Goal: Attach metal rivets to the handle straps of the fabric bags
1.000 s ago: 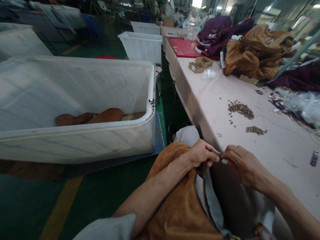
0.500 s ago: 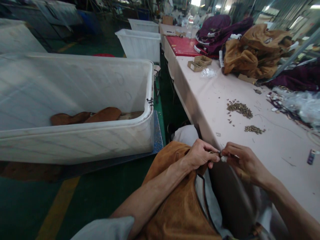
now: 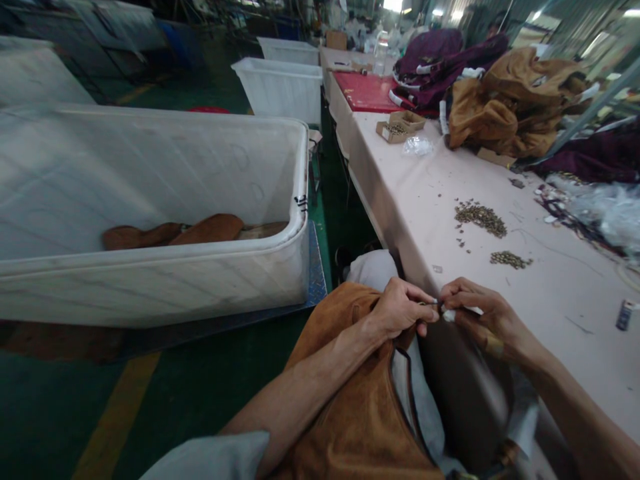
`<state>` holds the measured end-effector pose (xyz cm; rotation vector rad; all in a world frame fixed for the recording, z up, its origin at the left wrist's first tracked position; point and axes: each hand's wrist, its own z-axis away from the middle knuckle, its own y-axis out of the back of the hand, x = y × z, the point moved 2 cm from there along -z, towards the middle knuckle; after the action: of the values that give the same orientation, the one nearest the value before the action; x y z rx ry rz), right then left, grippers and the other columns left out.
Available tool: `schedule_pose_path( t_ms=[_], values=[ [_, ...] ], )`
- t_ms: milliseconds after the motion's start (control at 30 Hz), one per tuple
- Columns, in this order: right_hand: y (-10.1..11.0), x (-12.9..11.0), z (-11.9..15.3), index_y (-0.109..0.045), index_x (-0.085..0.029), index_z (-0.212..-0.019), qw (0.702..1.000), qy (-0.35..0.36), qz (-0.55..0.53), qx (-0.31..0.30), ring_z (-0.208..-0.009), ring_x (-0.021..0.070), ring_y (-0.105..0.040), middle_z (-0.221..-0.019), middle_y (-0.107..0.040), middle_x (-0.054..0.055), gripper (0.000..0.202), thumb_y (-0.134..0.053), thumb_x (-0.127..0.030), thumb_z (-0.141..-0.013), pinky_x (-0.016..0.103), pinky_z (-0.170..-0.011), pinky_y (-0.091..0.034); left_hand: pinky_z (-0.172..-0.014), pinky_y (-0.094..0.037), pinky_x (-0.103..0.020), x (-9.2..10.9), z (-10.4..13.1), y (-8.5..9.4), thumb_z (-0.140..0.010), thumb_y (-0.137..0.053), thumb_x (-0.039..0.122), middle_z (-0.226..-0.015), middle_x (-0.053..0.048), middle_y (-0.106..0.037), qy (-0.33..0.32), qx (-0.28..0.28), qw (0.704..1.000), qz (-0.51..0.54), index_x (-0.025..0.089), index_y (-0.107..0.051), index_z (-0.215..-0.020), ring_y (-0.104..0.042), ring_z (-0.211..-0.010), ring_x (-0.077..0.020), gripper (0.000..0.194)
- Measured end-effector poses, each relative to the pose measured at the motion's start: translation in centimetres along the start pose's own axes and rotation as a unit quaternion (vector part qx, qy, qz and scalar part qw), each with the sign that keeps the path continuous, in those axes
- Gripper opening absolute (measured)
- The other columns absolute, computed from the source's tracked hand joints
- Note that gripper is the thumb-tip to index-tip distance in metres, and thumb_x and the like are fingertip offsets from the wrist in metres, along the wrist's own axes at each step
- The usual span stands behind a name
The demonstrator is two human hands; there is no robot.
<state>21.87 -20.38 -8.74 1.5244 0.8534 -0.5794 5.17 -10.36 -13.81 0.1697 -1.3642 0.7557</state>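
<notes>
**Close work beside the pale pink worktop (image 3: 545,293)**

My left hand (image 3: 400,310) is closed, pinching a thin dark piece (image 3: 439,306), too small to name. My right hand (image 3: 483,317) bends its fingers at the piece's end, near a small white scrap (image 3: 449,315); whether it grips, I cannot tell. Below my left hand lies a brown suede-like bag (image 3: 363,400).

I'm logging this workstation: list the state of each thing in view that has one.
Left hand: pinching a small item, identity unclear.
Right hand: fingertips beside it, grip unclear.
Brown suede bag: partly open, pale lining showing.
Large white plastic bin: open, brown pieces inside.
Small brown cardboard box: open, metal bits inside.
Tiny brassy metal pieces: loose, mostly in two piles.
Clear plastic film: crumpled.
</notes>
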Motion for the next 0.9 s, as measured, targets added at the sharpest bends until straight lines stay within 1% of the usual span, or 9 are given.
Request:
schedule_pose_path(
  t_ms=[133, 233, 367, 467, 600, 667, 767, 900],
  values=[
    [0.0, -0.3, -0.1, -0.073, -0.022, -0.096, 1.000, -0.004, -0.004, -0.002, -0.092, 0.0233, -0.068, -0.105, -0.069, 0.010, 0.015, -0.059, -0.023, -0.098, 0.031, -0.073, -0.052, -0.040, -0.039, -0.019, -0.3, -0.1, 0.1, -0.062, -0.079, 0.020, -0.053, -0.002, -0.064, 0.002, 0.001, 1.000, -0.004, 0.006, -0.078, -0.084, -0.058, -0.041, -0.0119, 0.025],
    [-0.2, 0.0, 0.0, -0.072, -0.021, -0.095, 1.000, 0.000, -0.007, -0.003, -0.091, 0.0228, -0.069, -0.102, -0.070, 0.009, 0.014, -0.058, -0.021, -0.098, 0.031, -0.074, -0.052, -0.041, -0.041, -0.020, -0.2, 0.1, 0.1, -0.062, -0.079, 0.021, -0.056, -0.004, -0.066, -0.004, 0.003, 1.000, -0.024, 0.007, -0.077, -0.084, -0.060, -0.043, -0.0137, 0.026],
    [-0.5, 0.6, 0.2, -0.070, -0.021, -0.094, 1.000, 0.010, -0.002, 0.003, -0.091, 0.0224, -0.069, -0.104, -0.070, 0.009, 0.011, -0.061, -0.016, -0.095, 0.033, -0.080, -0.053, -0.044, -0.042, -0.020, -0.1, 0.3, -0.1, -0.067, -0.073, 0.020, -0.057, -0.004, -0.066, -0.018, 0.003, 0.992, -0.123, 0.008, -0.078, -0.089, -0.065, -0.048, -0.0163, 0.026],
    [-0.7, 0.8, 0.4, -0.068, -0.021, -0.093, 1.000, 0.016, 0.002, 0.014, -0.089, 0.0220, -0.069, -0.100, -0.070, 0.007, 0.010, -0.060, -0.014, -0.094, 0.033, -0.080, -0.053, -0.045, -0.039, -0.020, 0.4, 0.7, -0.4, -0.069, -0.068, 0.019, -0.058, -0.005, -0.068, -0.056, 0.027, 0.973, -0.224, 0.009, -0.079, -0.090, -0.064, -0.051, -0.0159, 0.026],
    [-0.9, 0.9, 0.8, -0.064, -0.022, -0.097, 0.998, 0.010, 0.057, 0.030, -0.082, 0.0207, -0.068, -0.093, -0.070, 0.005, 0.014, -0.061, -0.011, -0.090, 0.032, -0.078, -0.053, -0.050, -0.037, -0.023, 1.6, 1.5, -1.0, -0.068, -0.063, 0.015, -0.058, -0.004, -0.067, -0.162, 0.083, 0.920, -0.347, 0.012, -0.081, -0.081, -0.060, -0.054, -0.0143, 0.022],
    [-1.0, 1.0, 1.1, -0.063, -0.022, -0.102, 0.995, 0.021, 0.092, 0.040, -0.080, 0.0204, -0.068, -0.092, -0.070, 0.004, 0.018, -0.060, -0.010, -0.089, 0.032, -0.077, -0.053, -0.054, -0.039, -0.024, 2.0, 1.9, -1.3, -0.069, -0.061, 0.015, -0.062, -0.005, -0.068, -0.188, 0.091, 0.903, -0.375, 0.012, -0.081, -0.080, -0.060, -0.057, -0.0148, 0.022],
    [-1.0, 1.1, 1.4, -0.062, -0.022, -0.107, 0.992, 0.050, 0.111, 0.038, -0.082, 0.0207, -0.068, -0.095, -0.070, 0.006, 0.020, -0.058, -0.011, -0.091, 0.032, -0.078, -0.053, -0.057, -0.040, -0.025, 2.3, 2.2, -1.6, -0.070, -0.061, 0.016, -0.064, -0.006, -0.070, -0.187, 0.090, 0.894, -0.396, 0.012, -0.081, -0.081, -0.061, -0.058, -0.0154, 0.023],
    [-0.7, 0.9, 1.6, -0.063, -0.022, -0.108, 0.994, 0.058, 0.089, 0.033, -0.087, 0.0209, -0.068, -0.099, -0.070, 0.006, 0.017, -0.061, -0.015, -0.093, 0.031, -0.080, -0.054, -0.058, -0.041, -0.026, 2.6, 2.4, -1.7, -0.072, -0.062, 0.018, -0.060, -0.005, -0.068, -0.167, 0.078, 0.898, -0.399, 0.013, -0.081, -0.081, -0.059, -0.057, -0.0151, 0.022]
  ],
)
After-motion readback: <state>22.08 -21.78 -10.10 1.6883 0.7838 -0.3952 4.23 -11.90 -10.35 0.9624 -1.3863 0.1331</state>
